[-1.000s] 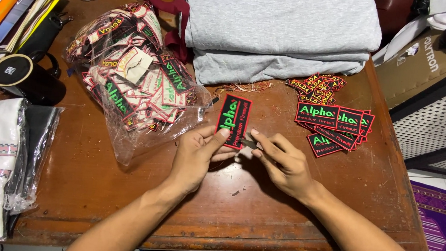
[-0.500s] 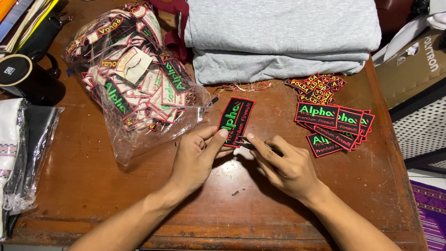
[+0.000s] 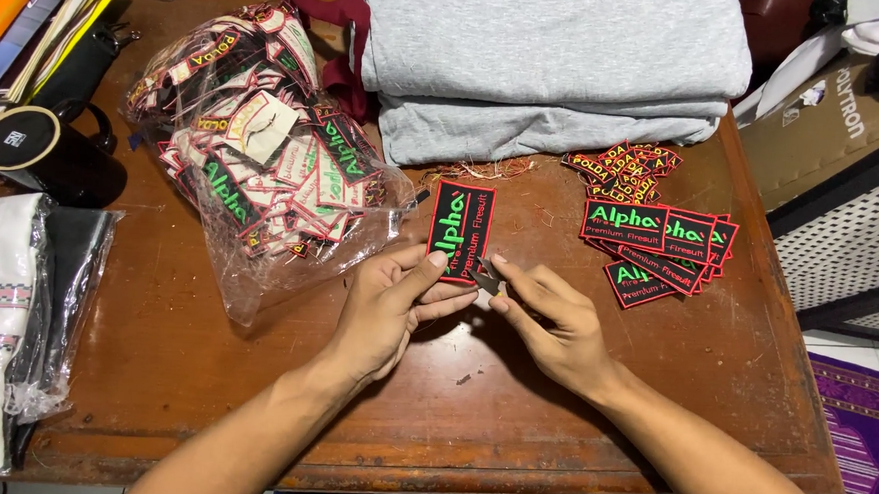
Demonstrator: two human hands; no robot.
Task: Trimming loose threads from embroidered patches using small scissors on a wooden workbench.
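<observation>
The left hand [image 3: 389,309] pinches the black embroidered patch [image 3: 461,218] while the right hand [image 3: 553,326] grips small snips [image 3: 486,276]; better cut close along its red edge.

patch [image 3: 461,218] at table [image 3: 205,405] centre, left hand [image 3: 387,309] at its 7, right hand [image 3: 550,326] at its 5 | bag of patches [image 3: 256,160] at 10 | folded cloth [image 3: 546,64] at 12 | patch pile [image 3: 657,242] at 3 | mug [image 3: 39,150] far 9 | small tool, perhaps snips [image 3: 486,276], between hands
</observation>
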